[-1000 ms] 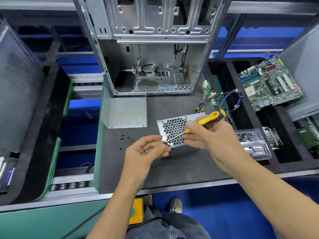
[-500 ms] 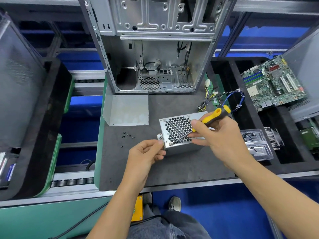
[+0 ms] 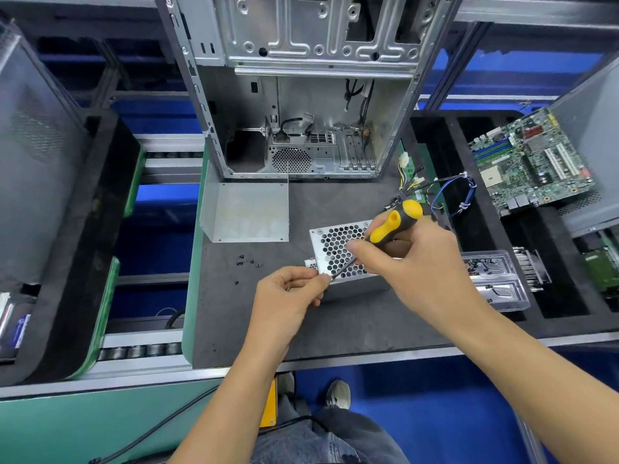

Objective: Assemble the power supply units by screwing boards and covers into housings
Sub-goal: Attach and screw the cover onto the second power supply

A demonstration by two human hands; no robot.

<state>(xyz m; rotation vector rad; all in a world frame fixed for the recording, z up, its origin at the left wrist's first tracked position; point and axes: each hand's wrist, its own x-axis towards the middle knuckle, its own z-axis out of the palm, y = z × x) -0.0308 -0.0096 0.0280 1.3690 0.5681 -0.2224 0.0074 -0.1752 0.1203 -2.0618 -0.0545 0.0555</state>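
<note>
Right hand (image 3: 412,262) grips screwdriver (image 3: 385,234) at PSU (image 3: 338,252) corner; left hand (image 3: 288,298) seemingly pinches a screw.

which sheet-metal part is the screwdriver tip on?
The perforated power supply cover, at its near-left corner, beside the left hand. The plain bent plate and the open computer case lie untouched behind it.

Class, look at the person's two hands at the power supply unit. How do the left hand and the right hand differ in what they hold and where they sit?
The right hand grips the yellow-and-black screwdriver; the left hand holds no tool and pinches at the screwdriver's tip. The right hand lies over the power supply unit; the left hand sits at its near left corner. Both have curled fingers and meet at that corner.
</note>
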